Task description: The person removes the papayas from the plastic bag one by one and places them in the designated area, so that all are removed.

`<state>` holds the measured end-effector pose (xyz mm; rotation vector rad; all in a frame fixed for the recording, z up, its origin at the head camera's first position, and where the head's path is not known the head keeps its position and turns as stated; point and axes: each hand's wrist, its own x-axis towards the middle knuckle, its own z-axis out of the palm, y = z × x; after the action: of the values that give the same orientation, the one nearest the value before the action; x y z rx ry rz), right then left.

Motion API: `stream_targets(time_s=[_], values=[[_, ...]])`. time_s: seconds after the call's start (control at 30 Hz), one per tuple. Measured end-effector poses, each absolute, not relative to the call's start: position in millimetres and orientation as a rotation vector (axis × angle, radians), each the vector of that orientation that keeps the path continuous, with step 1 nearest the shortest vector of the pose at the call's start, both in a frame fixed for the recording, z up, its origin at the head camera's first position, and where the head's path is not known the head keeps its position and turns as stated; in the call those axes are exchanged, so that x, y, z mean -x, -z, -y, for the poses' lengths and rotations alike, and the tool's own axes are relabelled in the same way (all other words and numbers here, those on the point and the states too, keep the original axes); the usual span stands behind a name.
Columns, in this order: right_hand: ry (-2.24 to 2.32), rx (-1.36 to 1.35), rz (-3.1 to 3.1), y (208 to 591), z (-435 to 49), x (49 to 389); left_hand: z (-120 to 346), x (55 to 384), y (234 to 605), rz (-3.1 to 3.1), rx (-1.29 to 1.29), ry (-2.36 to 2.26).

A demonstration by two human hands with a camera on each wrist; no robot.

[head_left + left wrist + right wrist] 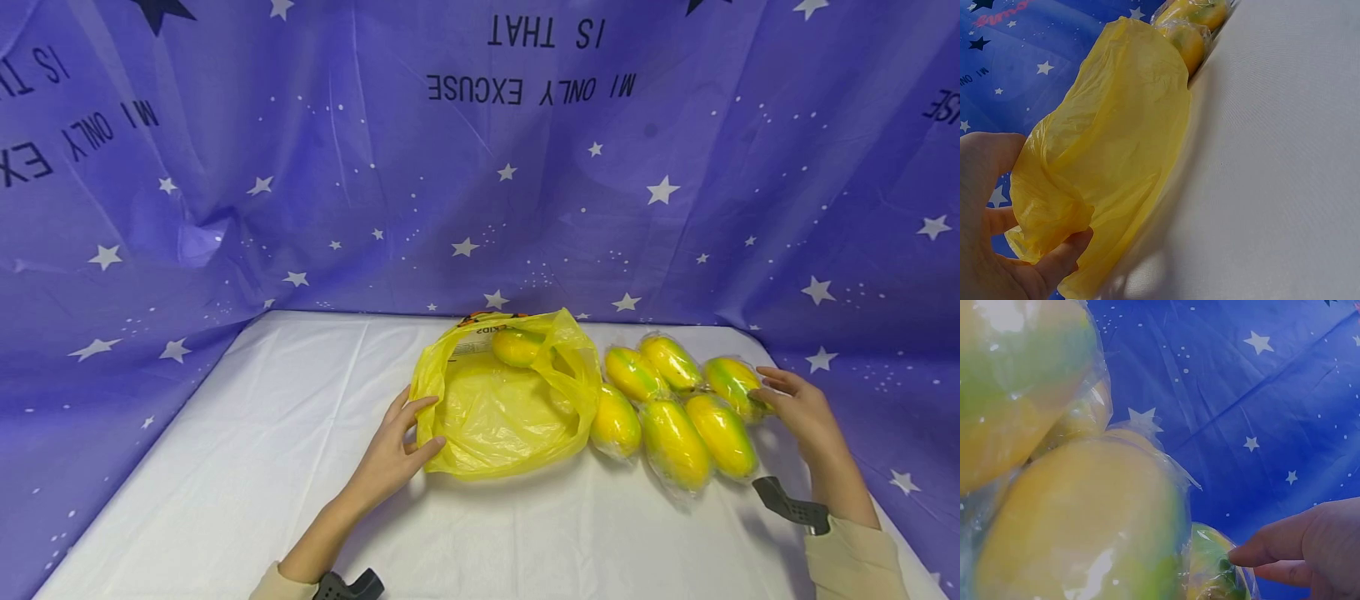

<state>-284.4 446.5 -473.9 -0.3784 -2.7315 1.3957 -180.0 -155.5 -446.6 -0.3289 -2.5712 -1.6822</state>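
A yellow plastic bag (504, 421) lies on its side with its mouth spread toward me. One mango (517, 347) is inside it, near the back. My left hand (397, 442) holds the left edge of the mouth; in the left wrist view the bag film (1116, 119) is between thumb and fingers. To the right lies a group of several yellow-green mangoes (677, 446) in clear wrap. With its fingertips, my right hand (806, 412) touches the end of the rightmost mango (729, 385). Up close, a fingertip meets that mango's green end (1219, 559).
A white cloth (247, 450) covers the table. Behind it and along the sides hangs a purple-blue curtain (420, 183) with stars and lettering. The leftmost loose mango (617, 423) rests against the bag's right side.
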Motion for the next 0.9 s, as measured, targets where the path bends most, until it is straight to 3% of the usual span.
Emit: stream_targets(time_s=[0.17, 0.4, 0.9], values=[[-1.399, 0.379, 2.757, 475, -450, 287, 156, 179, 446, 2.564, 0.346, 1.674], [-1.448, 0.408, 2.754, 432, -412, 261, 155, 178, 445, 2.541, 0.368, 1.689], [-1.094, 0.360, 2.774, 393, -374, 239, 154, 179, 447, 2.558, 0.352, 1.685]])
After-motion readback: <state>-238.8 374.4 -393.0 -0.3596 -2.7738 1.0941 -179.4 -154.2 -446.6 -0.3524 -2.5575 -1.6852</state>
